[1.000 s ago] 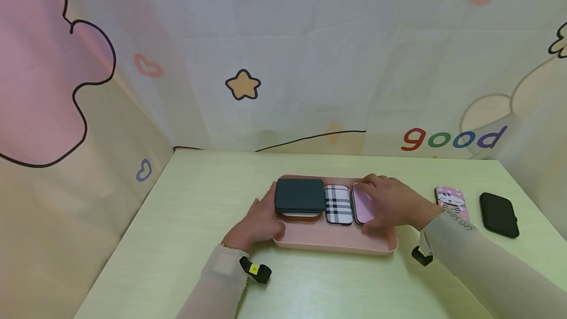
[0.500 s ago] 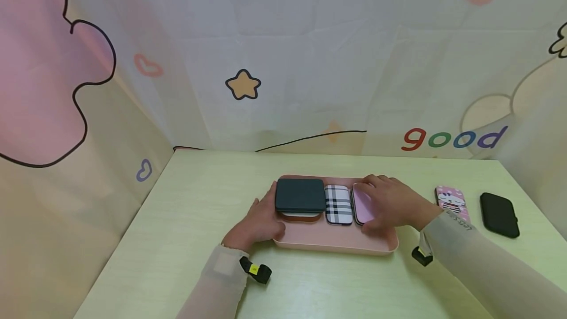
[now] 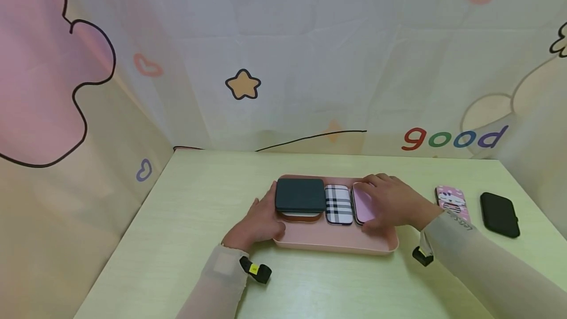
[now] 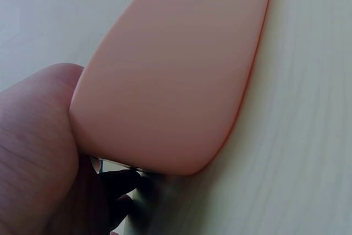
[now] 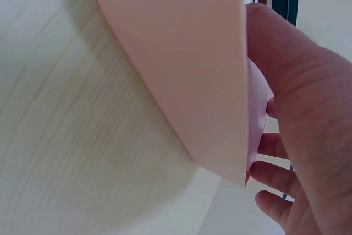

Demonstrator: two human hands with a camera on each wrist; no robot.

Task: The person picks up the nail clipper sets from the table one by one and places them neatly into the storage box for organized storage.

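Note:
A pink tray [image 3: 334,240] lies on the table. My left hand [image 3: 260,219] grips its left end, thumb near the front corner and fingers along the side; in the left wrist view the thumb meets the rim of the tray [image 4: 176,81]. Inside, a dark green flat case [image 3: 300,195] rests on a brown one [image 3: 301,218], with a pale edge between them. Beside them lies a black-and-white plaid case [image 3: 338,205]. My right hand [image 3: 394,203] holds a flat pink case [image 3: 363,206] at the tray's right, fingers at its far end, thumb at its near end.
Right of the tray, a pink case with a cartoon print [image 3: 452,201] lies partly behind the right sleeve. Further right is a black case [image 3: 499,214]. A printed curtain [image 3: 283,63] hangs behind the table [image 3: 190,201].

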